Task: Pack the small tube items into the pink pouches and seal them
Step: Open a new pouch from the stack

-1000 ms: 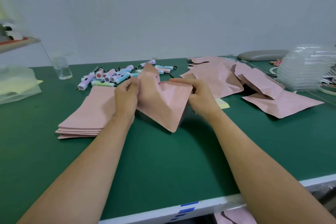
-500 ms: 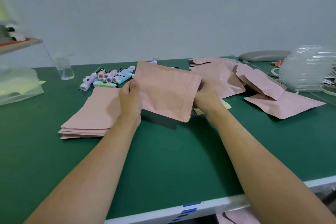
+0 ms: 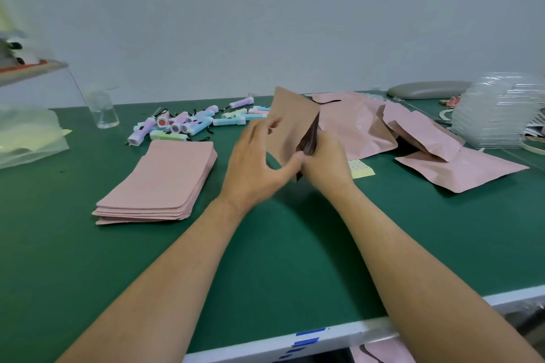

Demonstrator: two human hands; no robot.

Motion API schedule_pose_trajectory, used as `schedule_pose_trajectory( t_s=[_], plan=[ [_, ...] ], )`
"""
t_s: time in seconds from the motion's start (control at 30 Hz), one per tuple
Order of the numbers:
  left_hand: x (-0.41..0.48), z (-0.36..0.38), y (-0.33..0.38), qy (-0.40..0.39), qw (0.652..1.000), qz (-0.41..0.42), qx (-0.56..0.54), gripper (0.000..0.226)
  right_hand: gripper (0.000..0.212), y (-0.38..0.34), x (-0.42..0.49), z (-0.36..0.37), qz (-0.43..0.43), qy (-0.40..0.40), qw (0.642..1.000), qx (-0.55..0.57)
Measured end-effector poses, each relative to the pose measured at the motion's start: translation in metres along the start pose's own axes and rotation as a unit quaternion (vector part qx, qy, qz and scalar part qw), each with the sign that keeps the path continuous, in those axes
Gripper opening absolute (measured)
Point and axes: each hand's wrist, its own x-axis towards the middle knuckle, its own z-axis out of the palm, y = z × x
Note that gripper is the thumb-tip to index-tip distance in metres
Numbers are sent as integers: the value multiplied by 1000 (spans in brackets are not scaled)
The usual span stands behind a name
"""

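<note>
Green table [image 3: 265, 259] below; left hand [image 3: 253, 162] and right hand [image 3: 327, 162] pinch pink pouch [image 3: 292, 118] low down; it rises above them.

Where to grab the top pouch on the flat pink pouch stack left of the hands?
Likely the near right corner of the top pouch in the flat pink pouch stack, from the right and above: layers fan out along that edge, so one rounded corner can be pinched up alone.

1. We see the left hand [image 3: 253, 165] and right hand [image 3: 327, 159] holding a flat pink paper pouch [image 3: 292, 124] upright over the green counter [image 3: 265, 259].
2. To their left lies a stack of flat pink pouches [image 3: 165, 180], with pastel plastic tubes [image 3: 188, 124] scattered behind it.
</note>
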Motion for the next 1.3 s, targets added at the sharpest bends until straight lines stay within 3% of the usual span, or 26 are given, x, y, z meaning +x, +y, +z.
schedule_pose_trajectory(
  t_s=[0.1,0.17,0.23,0.4,0.47,0.63,0.9,1.3],
  plan=[
    [-2,7,6,-30,999,-8,-18,66,6,-4,-1,1,-58,2,993,-98],
    [1,9,5,-31,999,-33,-22,60,17,-5,-2,3,-71,3,988,-135],
    [2,11,5,-17,997,-76,-14,57,29,-6,-4,6,-70,-2,987,-143],
    [6,13,7,-37,976,-216,16,26,23,-12,-8,19,-84,-20,985,-151],
    [5,12,6,-39,967,-244,55,31,17,-10,-6,19,-62,8,989,-132],
    [6,11,3,-9,965,-251,69,30,27,-6,-2,11,-7,87,985,-151],
    [2,13,6,-2,969,-240,59,23,22,-3,0,11,32,72,947,-310],
    [10,2,4,-17,964,-257,65,37,8,2,5,-1,63,64,951,-297]
  ],
)
